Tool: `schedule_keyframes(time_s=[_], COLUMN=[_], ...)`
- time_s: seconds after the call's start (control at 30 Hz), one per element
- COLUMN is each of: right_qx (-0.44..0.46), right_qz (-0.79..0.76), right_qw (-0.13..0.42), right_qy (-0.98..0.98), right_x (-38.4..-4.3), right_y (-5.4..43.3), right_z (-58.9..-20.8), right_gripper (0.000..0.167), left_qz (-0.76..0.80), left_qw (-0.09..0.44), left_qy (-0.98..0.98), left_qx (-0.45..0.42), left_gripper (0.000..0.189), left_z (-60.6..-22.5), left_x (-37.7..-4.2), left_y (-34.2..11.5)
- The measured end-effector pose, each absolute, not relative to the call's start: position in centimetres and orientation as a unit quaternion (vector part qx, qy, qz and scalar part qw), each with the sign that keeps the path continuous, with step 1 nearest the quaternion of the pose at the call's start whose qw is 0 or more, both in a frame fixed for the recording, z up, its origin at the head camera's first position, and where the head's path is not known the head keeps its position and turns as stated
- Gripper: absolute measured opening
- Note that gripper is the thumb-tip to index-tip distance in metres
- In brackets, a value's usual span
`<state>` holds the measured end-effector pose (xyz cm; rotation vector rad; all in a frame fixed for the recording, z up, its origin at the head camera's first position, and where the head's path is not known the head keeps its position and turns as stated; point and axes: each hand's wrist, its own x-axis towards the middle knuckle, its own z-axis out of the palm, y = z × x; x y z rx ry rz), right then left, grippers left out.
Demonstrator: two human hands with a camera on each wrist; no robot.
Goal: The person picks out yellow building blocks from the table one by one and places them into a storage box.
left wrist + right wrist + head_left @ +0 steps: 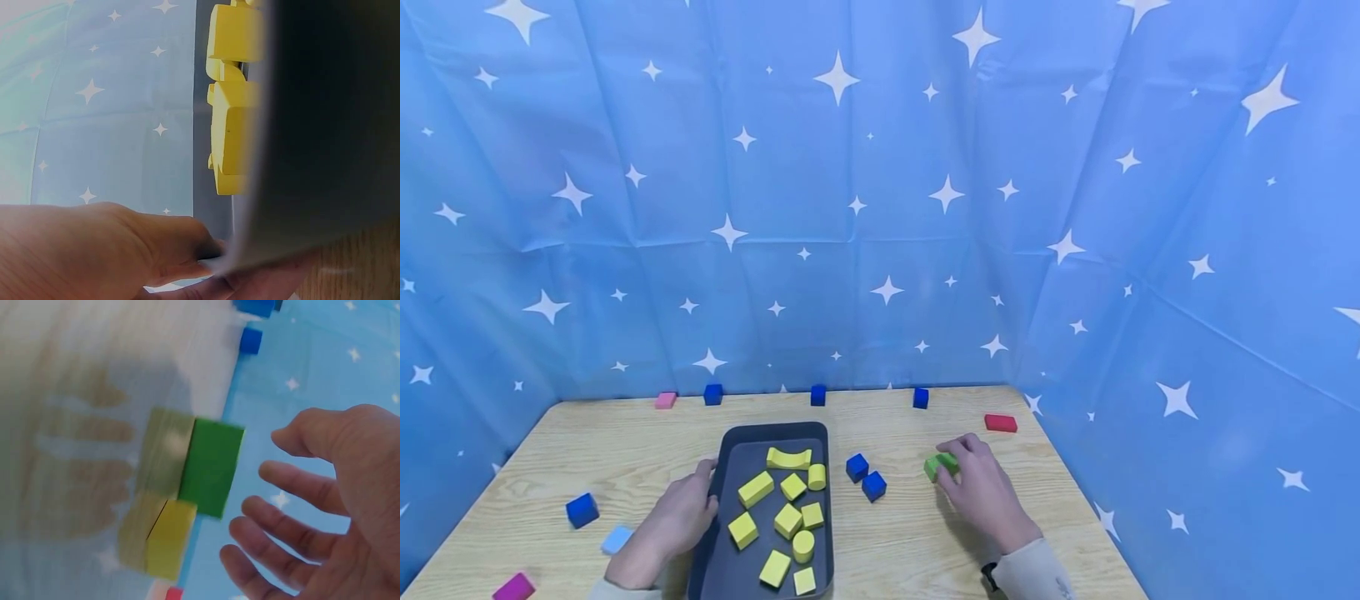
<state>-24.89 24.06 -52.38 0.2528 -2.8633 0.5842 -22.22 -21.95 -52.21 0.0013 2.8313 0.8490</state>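
My left hand [681,510] grips the left rim of a dark grey tray [748,575], thumb on one side of its wall and fingers on the other. Several yellow blocks lie in the tray, among them an arched block [789,459] and a cylinder [802,547]. Over the right part of the table, my right hand [983,492] hovers beside a green block [936,467], its fingers spread and apart from it in the right wrist view. A yellow block [170,540] stands close beside the green one there; in the head view the hand hides it.
Two blue cubes [866,477] lie between tray and right hand. Along the back edge are a pink block [666,401] and several blue cubes [817,396]. A red block [1001,423] lies back right; blue [582,511], light blue [617,540] and magenta [514,587] blocks lie left.
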Motion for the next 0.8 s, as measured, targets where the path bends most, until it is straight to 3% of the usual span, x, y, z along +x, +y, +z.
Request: schedule_keyframes(time_s=[0.3,0.8], right_qx=[0.069,0.059], right_qz=[0.196,0.214], right_qw=[0.078,0.053], right_qy=[-0.975,-0.974], right_x=[-24.4,-24.5], right_y=[26.9,27.6], right_z=[-52.4,-52.2], right_gripper=[0.030,0.027], left_qz=[0.292,0.296], left_qw=[0.089,0.096], left_qy=[0.952,0.950], left_qx=[0.002,-0.007], left_gripper=[0.063,0.064], left_z=[-52.3,-52.3], left_x=[-22.1,-22.2], left_y=[-22.0,-22.0])
